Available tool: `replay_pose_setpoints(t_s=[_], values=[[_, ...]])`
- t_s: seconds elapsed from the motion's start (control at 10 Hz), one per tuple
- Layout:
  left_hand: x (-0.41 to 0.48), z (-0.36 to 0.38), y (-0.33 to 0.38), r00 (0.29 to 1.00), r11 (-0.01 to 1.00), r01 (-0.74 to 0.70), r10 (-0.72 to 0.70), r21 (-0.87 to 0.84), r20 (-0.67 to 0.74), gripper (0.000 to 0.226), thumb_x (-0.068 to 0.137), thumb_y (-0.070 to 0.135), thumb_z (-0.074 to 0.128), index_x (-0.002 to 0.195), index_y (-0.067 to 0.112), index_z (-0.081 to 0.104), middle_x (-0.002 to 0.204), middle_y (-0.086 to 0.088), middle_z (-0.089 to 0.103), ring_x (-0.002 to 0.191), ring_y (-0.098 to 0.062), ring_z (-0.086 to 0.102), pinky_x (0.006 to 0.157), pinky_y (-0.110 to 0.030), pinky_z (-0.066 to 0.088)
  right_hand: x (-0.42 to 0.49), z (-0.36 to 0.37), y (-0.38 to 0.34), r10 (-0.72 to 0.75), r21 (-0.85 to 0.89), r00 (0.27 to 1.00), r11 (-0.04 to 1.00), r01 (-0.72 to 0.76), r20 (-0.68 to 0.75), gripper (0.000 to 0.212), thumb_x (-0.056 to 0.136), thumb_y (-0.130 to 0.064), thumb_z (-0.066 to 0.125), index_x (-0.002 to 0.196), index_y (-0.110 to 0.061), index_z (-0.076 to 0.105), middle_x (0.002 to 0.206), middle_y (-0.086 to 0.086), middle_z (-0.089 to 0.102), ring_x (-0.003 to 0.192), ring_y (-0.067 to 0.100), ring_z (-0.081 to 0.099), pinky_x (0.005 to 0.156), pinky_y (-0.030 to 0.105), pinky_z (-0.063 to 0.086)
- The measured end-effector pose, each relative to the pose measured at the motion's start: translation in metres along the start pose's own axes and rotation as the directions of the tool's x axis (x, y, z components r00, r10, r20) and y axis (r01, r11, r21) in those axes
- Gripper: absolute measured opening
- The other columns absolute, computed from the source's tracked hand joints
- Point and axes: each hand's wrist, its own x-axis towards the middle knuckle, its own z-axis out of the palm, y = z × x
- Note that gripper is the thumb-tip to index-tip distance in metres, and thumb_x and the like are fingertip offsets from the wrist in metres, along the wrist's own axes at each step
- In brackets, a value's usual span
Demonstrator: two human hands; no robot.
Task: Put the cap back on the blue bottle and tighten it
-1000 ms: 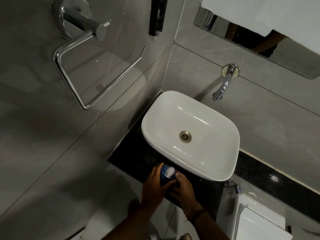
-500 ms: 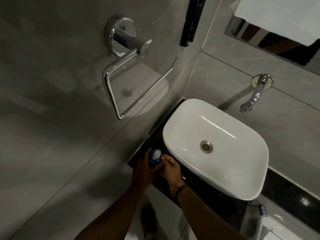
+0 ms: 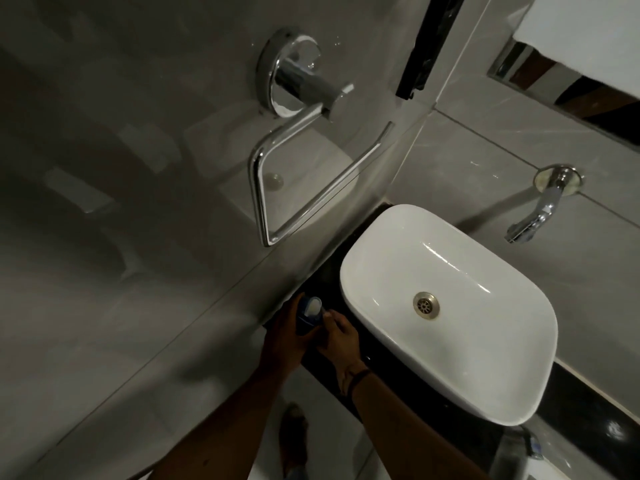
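Observation:
The blue bottle (image 3: 305, 322) stands on the dark counter (image 3: 388, 372) left of the basin, close to the wall. Its pale cap (image 3: 314, 305) sits on top of it. My left hand (image 3: 284, 341) wraps the bottle's body from the left. My right hand (image 3: 337, 336) is at the right side, fingertips pinching at the cap's edge. The lower part of the bottle is hidden behind my fingers.
A white basin (image 3: 446, 306) fills the counter to the right, with a wall tap (image 3: 535, 216) above it. A chrome towel ring (image 3: 298, 147) sticks out from the left wall. A clear bottle (image 3: 512, 452) stands at the counter's near right end.
My view has swung left and down, so the basin sits further right in frame. Both hands stay on the bottle, which has shifted along the counter towards the wall.

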Motion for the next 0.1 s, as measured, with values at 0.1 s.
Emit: replay_pose_setpoints(t_s=[0.1], values=[[-0.0055, 0.0008, 0.0048, 0.993, 1.0, -0.014, 0.015, 0.004, -0.121, 0.11, 0.054, 0.085, 0.071, 0.148, 0.045, 0.03, 0.151, 0.002, 0.051, 0.137, -0.02, 0.048, 0.109, -0.044, 0.045, -0.0215, -0.0136, -0.0059, -0.024, -0.052, 1.0, 0.998, 0.025, 0.019, 0.036, 0.108, -0.021, 0.058, 0.136, 0.0, 0.061, 0.11, 0.02, 0.064, 0.101, 0.03, 0.061, 0.085, 0.043, 0.05]])
